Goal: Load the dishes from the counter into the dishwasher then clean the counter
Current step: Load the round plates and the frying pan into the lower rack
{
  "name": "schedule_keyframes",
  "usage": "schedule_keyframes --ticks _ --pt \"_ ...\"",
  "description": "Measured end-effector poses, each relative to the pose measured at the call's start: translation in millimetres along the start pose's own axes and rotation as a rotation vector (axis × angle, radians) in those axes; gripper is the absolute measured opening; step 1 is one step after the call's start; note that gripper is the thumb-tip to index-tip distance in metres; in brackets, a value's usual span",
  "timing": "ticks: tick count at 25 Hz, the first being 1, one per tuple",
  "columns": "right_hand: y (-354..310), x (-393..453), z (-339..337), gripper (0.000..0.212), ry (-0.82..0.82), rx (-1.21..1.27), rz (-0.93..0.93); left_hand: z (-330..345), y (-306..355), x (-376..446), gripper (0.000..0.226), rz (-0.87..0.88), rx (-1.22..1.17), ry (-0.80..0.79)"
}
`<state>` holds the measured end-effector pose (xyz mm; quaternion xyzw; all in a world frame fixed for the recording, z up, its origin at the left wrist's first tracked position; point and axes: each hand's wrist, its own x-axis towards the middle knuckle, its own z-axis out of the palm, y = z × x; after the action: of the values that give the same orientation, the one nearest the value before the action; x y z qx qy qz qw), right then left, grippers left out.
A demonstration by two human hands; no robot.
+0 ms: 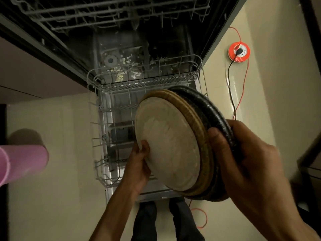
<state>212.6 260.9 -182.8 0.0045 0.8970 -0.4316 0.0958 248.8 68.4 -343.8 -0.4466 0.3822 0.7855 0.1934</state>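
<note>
Both hands held a tilted stack of plates (171,146) over the pulled-out lower rack (111,94): left hand (139,164) pinched the front plate's rim, right hand (246,157) clamped the dark rims.

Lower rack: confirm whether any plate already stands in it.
No: the lower rack shows only bare wire tines, and the stack of plates is held above it.

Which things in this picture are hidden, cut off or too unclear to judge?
- Head view: the plate stack hides the right part of the lower rack.
- How many dark plates are behind the beige one: edges merge, cannot count.
- The pink object is cut off by the left edge.
- The dishwasher's interior is dark and blurred.
</note>
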Motion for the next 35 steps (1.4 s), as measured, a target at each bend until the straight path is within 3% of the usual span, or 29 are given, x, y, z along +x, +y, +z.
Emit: schedule_keyframes --ticks 3,6,7,10,11,16,22,35 --pt "23 15 14 0.022 0.059 0.021 0.015 -1 -18 21 0.044 -0.042 -0.022 -0.014" --pt "33 25 18 0.024 0.029 0.037 0.008 1 -30 28 0.024 -0.081 -0.043 -0.015" --pt "38 29 14 0.024 0.035 0.002 0.004 2 -32 30 0.028 -0.084 -0.06 -0.026" --pt "62 55 -10 0.021 0.148 -0.102 0.04 3 -34 38 0.087 -0.069 -0.081 -0.063" --pt "72 68 -18 0.016 0.198 -0.115 0.043 1 -35 41 0.094 -0.066 -0.103 -0.082" --pt "127 137 -17 0.022 0.275 -0.266 0.04 -10 -35 56 0.086 -0.07 -0.196 -0.127" --pt "164 171 18 0.025 0.203 -0.323 0.04 -19 -34 64 0.07 -0.034 -0.25 -0.16" --pt "185 219 57 0.02 0.068 -0.406 0.064 -23 -38 68 0.095 -0.015 -0.234 -0.162"
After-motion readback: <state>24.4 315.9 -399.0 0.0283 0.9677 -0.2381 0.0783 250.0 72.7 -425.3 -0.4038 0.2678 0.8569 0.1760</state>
